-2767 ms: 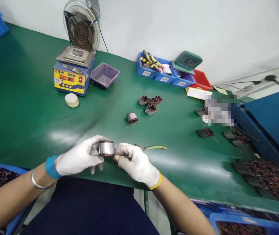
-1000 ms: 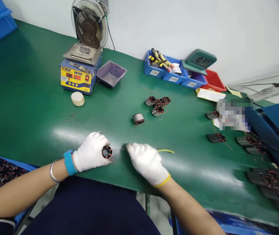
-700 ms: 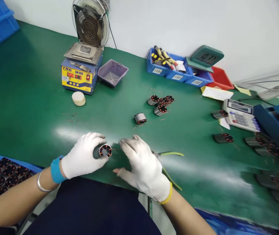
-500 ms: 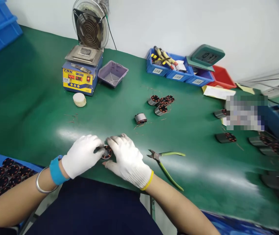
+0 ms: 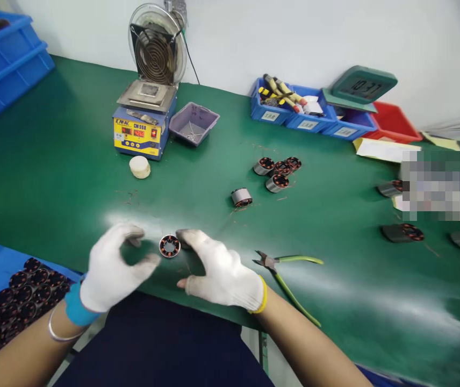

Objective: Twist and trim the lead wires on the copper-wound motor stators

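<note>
A motor stator [image 5: 170, 246] with copper windings stands upright on the green bench between my two gloved hands. My left hand [image 5: 119, 263] is to its left, thumb and fingers apart, holding nothing. To the right, my right hand [image 5: 214, 266] has thumb and forefinger spread; the forefinger's tip is close to the stator's rim, and whether it touches I cannot tell. Green-handled cutting pliers [image 5: 268, 262] lie with their jaws apart, right of my right hand. Farther back rests a single stator [image 5: 242, 197] on the bench, near a small cluster of stators [image 5: 277, 183].
A blue-and-yellow solder pot [image 5: 143, 131] stands at the back, a purple bin [image 5: 195, 123] beside it. Blue tool trays [image 5: 270, 114], a red tray [image 5: 395, 122] and a digital clock [image 5: 364, 85] line the wall. Finished-looking rows of stators [image 5: 28, 295] fill a blue crate lower left.
My left hand has let go of the stator and drawn back left, its fingers opening. My right hand has opened wider beside the stator. The camera view has shifted slightly.
</note>
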`<state>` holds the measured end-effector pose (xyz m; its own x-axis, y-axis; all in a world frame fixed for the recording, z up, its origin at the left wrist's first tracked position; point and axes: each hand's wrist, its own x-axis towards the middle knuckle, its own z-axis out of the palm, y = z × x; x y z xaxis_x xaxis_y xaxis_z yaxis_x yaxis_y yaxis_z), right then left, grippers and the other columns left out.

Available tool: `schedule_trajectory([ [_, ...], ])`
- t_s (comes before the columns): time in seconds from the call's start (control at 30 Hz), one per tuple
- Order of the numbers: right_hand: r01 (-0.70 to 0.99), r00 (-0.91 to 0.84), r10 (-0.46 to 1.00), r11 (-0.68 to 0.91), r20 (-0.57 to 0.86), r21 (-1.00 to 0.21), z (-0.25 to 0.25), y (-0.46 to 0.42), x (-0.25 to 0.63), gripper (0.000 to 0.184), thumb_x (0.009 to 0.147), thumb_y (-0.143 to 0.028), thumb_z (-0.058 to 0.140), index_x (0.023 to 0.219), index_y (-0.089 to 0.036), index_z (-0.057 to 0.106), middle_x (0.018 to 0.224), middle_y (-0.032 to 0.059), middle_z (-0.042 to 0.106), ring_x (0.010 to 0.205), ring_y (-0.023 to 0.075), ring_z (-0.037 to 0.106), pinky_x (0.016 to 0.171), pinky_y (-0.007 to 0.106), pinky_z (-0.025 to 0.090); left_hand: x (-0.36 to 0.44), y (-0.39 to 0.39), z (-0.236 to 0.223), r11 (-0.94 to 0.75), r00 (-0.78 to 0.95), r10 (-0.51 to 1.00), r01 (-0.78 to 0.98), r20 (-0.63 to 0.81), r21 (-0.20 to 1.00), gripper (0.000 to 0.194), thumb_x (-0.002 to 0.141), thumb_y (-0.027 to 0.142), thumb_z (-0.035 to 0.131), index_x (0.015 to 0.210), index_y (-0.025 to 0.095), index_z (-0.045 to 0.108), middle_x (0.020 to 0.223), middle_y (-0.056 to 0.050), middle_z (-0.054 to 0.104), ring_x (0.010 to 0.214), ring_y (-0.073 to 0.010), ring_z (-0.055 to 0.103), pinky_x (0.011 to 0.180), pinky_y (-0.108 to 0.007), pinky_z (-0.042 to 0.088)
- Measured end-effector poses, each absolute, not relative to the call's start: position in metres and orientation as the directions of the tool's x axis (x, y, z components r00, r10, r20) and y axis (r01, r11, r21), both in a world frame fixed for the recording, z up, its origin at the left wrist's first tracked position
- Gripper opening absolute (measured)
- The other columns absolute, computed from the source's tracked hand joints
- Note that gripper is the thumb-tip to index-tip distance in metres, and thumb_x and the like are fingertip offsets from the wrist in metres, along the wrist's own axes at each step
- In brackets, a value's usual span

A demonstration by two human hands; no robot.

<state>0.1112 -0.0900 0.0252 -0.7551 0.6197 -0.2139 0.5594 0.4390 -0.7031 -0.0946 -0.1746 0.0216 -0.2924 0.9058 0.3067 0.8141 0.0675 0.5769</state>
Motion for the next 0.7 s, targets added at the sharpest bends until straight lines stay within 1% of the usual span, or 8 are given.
schedule_trajectory([
  [0.1,0.444,-0.829,0.504,0.333,-0.241,-0.832,0.021,-0.091,0.112,0.067,0.075,-0.03,0.067,0.137,-0.024,0.045,0.137,0.0072,0.053,0.122,0.0255,0.053,0.099,0.038,0.044,-0.08,-0.172,0.016,0.28,-0.275,0.957,0.788,-0.093,0.549,0.067,0.066,0.049,0.072,0.121,0.017,0.051,0.091,-0.005,0.068,0.078,-0.0239,0.067,0.069,-0.038,0.055],
  [0.17,0.438,-0.828,0.486,0.249,-0.279,-0.864,0.018,-0.092,0.116,0.054,0.083,-0.028,0.058,0.135,-0.024,0.047,0.128,0.006,0.06,0.111,0.0216,0.06,0.091,0.034,0.048,-0.077,-0.165,0.013,0.258,-0.188,0.965,0.807,-0.183,0.531,0.075,0.067,0.047,0.071,0.131,0.017,0.045,0.096,-0.006,0.069,0.085,-0.0262,0.068,0.074,-0.039,0.055],
  [0.27,0.562,-0.719,0.623,0.262,-0.308,-0.785,0.016,-0.095,0.115,0.048,0.087,-0.032,0.055,0.134,-0.024,0.048,0.122,0.0059,0.063,0.099,0.0195,0.064,0.079,0.03,0.048,-0.082,-0.158,0.01,0.105,-0.021,0.989,0.802,-0.147,0.588,0.079,0.07,0.036,0.068,0.14,0.019,0.035,0.106,-0.007,0.068,0.093,-0.0253,0.067,0.081,-0.037,0.055],
  [0.37,0.652,-0.672,0.699,0.402,-0.246,-0.643,0.015,-0.099,0.104,0.043,0.084,-0.044,0.061,0.121,-0.023,0.057,0.113,0.0056,0.066,0.092,0.0199,0.063,0.075,0.029,0.043,-0.088,-0.159,0.008,-0.003,0.047,0.997,0.823,-0.063,0.568,0.083,0.072,0.034,0.067,0.144,0.021,0.028,0.119,-0.009,0.064,0.104,-0.0272,0.064,0.086,-0.038,0.054],
  [0.43,0.68,-0.674,0.695,0.451,-0.25,-0.578,0.014,-0.098,0.095,0.031,0.087,-0.047,0.056,0.105,-0.023,0.063,0.1,0.0037,0.068,0.085,0.0189,0.062,0.068,0.027,0.039,-0.088,-0.161,0.006,-0.034,0.062,0.998,0.845,-0.034,0.533,0.078,0.074,0.033,0.065,0.142,0.018,0.031,0.118,-0.011,0.064,0.104,-0.0286,0.064,0.086,-0.04,0.054],
  [0.53,0.684,-0.702,0.632,0.47,-0.329,-0.558,0.012,-0.095,0.09,0.023,0.091,-0.039,0.048,0.088,-0.023,0.064,0.088,0.0008,0.069,0.078,0.0158,0.06,0.059,0.025,0.031,-0.084,-0.164,0.001,-0.053,0.064,0.998,0.858,-0.006,0.511,0.067,0.076,0.027,0.06,0.138,0.014,0.037,0.111,-0.013,0.066,0.099,-0.029,0.065,0.084,-0.041,0.055],
  [0.6,0.697,-0.706,0.601,0.493,-0.375,-0.521,0.013,-0.092,0.093,0.021,0.091,-0.035,0.047,0.084,-0.022,0.063,0.086,0.0004,0.068,0.076,0.015,0.059,0.056,0.025,0.027,-0.082,-0.165,-0.003,-0.063,0.067,0.998,0.856,0.01,0.513,0.065,0.077,0.026,0.058,0.137,0.014,0.038,0.111,-0.013,0.067,0.099,-0.0285,0.065,0.084,-0.041,0.055],
  [0.7,0.749,-0.657,0.642,0.495,-0.396,-0.441,0.015,-0.092,0.099,0.022,0.092,-0.035,0.047,0.085,-0.022,0.063,0.088,0.0017,0.068,0.077,0.016,0.06,0.056,0.026,0.027,-0.083,-0.167,-0.007,-0.074,0.069,0.997,0.845,0.03,0.529,0.067,0.077,0.027,0.061,0.138,0.014,0.036,0.114,-0.013,0.067,0.101,-0.0273,0.065,0.084,-0.04,0.055],
])
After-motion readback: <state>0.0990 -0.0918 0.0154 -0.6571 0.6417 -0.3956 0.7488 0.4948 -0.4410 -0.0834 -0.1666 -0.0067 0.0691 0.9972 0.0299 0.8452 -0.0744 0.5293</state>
